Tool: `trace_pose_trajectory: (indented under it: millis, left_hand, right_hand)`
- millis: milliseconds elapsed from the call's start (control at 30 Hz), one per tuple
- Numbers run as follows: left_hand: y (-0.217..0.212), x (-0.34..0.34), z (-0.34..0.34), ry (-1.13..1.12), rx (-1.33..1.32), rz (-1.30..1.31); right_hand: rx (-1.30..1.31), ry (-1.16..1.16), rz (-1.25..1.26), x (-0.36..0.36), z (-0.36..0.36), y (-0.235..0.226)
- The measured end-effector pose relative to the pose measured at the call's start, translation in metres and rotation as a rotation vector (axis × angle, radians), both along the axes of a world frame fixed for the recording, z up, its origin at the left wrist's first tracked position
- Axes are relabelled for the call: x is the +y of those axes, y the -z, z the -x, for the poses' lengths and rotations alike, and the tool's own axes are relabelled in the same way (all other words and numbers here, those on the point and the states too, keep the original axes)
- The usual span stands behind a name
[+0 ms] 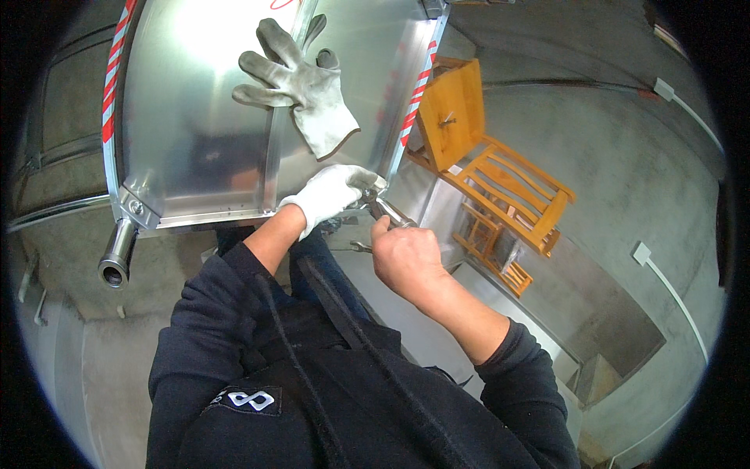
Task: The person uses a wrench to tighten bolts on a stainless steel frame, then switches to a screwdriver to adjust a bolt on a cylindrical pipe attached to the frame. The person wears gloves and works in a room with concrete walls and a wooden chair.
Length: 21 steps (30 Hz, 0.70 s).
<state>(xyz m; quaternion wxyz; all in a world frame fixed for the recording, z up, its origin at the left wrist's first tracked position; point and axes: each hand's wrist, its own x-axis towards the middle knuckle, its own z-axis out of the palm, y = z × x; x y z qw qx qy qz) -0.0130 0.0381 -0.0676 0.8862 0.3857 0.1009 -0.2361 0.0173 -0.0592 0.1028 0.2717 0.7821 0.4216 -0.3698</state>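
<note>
my bare right hand [408,254] is curled round a spanner [360,246] by the steel handle tube [400,219]; gloved left hand [330,194] is bent at the corner, can't tell its grip. if the spanner slips, bare knuckles could get skinned.

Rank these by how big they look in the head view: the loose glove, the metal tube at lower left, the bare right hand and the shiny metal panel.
Largest to smallest:
1. Shiny metal panel
2. Loose glove
3. Bare right hand
4. Metal tube
</note>
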Motion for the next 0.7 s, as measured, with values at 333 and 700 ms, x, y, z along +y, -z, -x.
trace_pose_trajectory:
  millis: [333,700]
  left_hand:
    - [-0.002,0.002,0.001,-0.002,0.010,-0.001]
    - [-0.013,0.011,0.001,0.004,-0.003,-0.076]
  right_hand:
    - [-0.017,-0.033,0.067,0.006,0.006,0.005]
    - [-0.022,-0.102,0.060,0.004,0.003,0.001]
